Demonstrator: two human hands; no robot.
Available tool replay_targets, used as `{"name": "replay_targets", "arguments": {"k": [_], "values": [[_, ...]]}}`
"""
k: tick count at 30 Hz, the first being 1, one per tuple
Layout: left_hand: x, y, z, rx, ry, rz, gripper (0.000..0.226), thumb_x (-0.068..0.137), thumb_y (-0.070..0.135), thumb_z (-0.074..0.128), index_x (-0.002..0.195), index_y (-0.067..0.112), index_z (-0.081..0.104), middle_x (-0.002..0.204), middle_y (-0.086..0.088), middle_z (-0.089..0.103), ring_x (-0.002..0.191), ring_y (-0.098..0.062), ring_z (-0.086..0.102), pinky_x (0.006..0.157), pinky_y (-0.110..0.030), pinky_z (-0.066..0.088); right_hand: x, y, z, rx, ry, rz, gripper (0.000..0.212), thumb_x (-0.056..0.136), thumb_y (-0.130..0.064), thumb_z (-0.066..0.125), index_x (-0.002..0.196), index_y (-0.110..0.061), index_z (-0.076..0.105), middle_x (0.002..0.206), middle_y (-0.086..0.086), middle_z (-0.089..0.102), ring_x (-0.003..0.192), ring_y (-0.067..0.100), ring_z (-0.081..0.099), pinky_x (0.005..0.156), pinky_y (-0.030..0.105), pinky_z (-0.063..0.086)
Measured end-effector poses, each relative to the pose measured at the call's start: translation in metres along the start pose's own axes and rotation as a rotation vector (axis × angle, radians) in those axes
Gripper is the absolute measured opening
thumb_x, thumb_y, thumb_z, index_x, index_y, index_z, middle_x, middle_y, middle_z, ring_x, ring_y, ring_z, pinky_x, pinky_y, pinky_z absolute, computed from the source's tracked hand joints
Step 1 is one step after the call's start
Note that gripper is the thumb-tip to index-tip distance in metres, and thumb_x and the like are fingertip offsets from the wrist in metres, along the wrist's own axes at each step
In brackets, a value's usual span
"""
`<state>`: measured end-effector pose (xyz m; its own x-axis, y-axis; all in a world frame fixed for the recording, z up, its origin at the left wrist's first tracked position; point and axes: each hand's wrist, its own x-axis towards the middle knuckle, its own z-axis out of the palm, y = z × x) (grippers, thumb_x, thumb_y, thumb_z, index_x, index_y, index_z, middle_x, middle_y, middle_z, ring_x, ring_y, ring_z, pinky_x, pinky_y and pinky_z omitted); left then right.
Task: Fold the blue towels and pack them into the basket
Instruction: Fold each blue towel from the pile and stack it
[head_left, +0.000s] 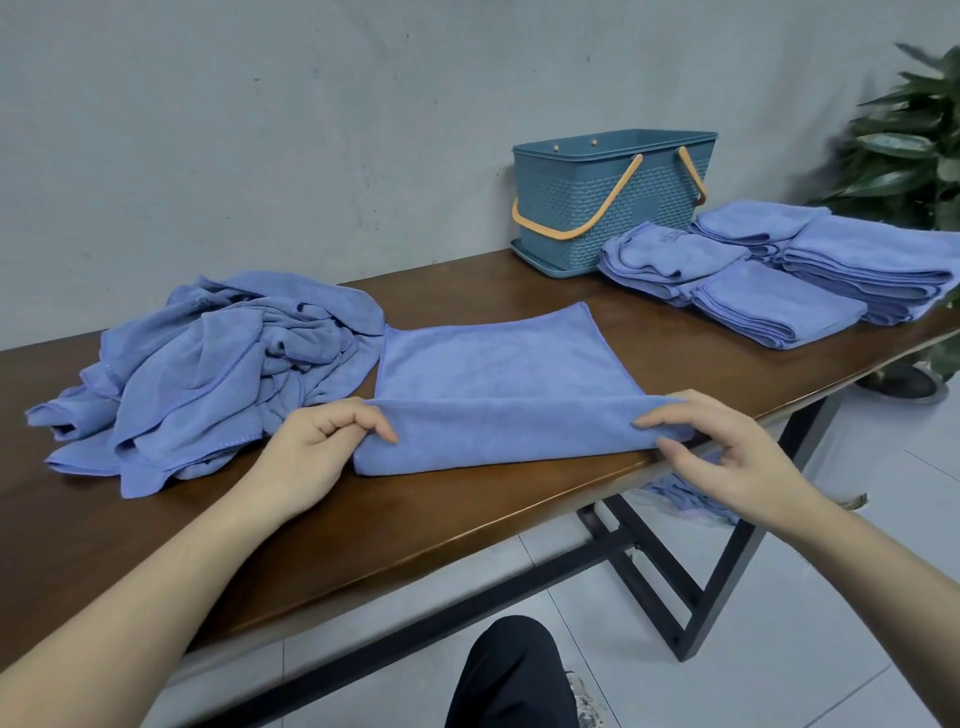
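1. A blue towel (498, 374) is spread on the brown worktop (363, 519), near its front edge, with the near edge lifted and turned over toward the back.
2. The left corner of that turned-over edge is pinched by the left hand (322, 441), thumb and curled fingers closed on the cloth.
3. The right corner is pinched by the right hand (727, 447) between thumb and forefinger, while the other fingers are loosely spread above the worktop's edge.
4. A heap of unfolded blue towels (208, 374) is seen just left of the spread towel, touching its far left corner.
5. Stacks of folded blue towels (810, 280) are laid at the right end of the worktop.
6. A teal basket (613, 208) with orange handles is set on a matching tray at the back, beside the folded stacks; its inside cannot be seen.
7. A leafy plant (914, 135) is seen at the far right, beyond the worktop.
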<state>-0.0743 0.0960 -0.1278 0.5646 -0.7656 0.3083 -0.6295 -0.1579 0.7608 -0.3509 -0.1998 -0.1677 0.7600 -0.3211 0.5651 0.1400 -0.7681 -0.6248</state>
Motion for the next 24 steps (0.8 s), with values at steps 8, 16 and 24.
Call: {"name": "replay_targets", "arguments": {"k": [8, 16, 24], "values": [[-0.003, 0.005, 0.001, -0.140, 0.087, 0.076, 0.048, 0.093, 0.005, 0.048, 0.074, 0.039, 0.075, 0.089, 0.010, 0.067, 0.087, -0.003, 0.061, 0.083, -0.010, 0.039, -0.002, -0.006, 0.002, 0.081, 0.178, 0.073, 0.057, 0.095, 0.018, 0.049, 0.089, -0.033, 0.074, 0.092, -0.003, 0.072, 0.093, 0.016, 0.063, 0.098, 0.018, 0.042], [0.019, 0.017, 0.006, -0.138, 0.172, -0.041, 0.046, 0.104, 0.008, 0.045, 0.094, 0.041, 0.075, 0.109, 0.015, 0.071, 0.098, -0.006, 0.063, 0.090, -0.019, 0.045, 0.045, -0.022, -0.004, 0.043, 0.257, 0.049, 0.038, 0.102, 0.005, 0.046, 0.105, -0.023, 0.070, 0.109, -0.012, 0.068, 0.106, -0.002, 0.060, 0.094, 0.009, 0.038], [0.079, 0.020, 0.007, 0.147, 0.210, 0.014, 0.045, 0.089, 0.001, 0.058, 0.122, 0.031, 0.057, 0.121, 0.012, 0.052, 0.098, 0.021, 0.047, 0.078, 0.003, 0.032, 0.122, -0.015, 0.003, 0.051, 0.187, 0.245, 0.054, 0.091, 0.003, 0.045, 0.125, -0.035, 0.063, 0.103, -0.038, 0.061, 0.085, -0.015, 0.056, 0.074, 0.006, 0.039]]}}
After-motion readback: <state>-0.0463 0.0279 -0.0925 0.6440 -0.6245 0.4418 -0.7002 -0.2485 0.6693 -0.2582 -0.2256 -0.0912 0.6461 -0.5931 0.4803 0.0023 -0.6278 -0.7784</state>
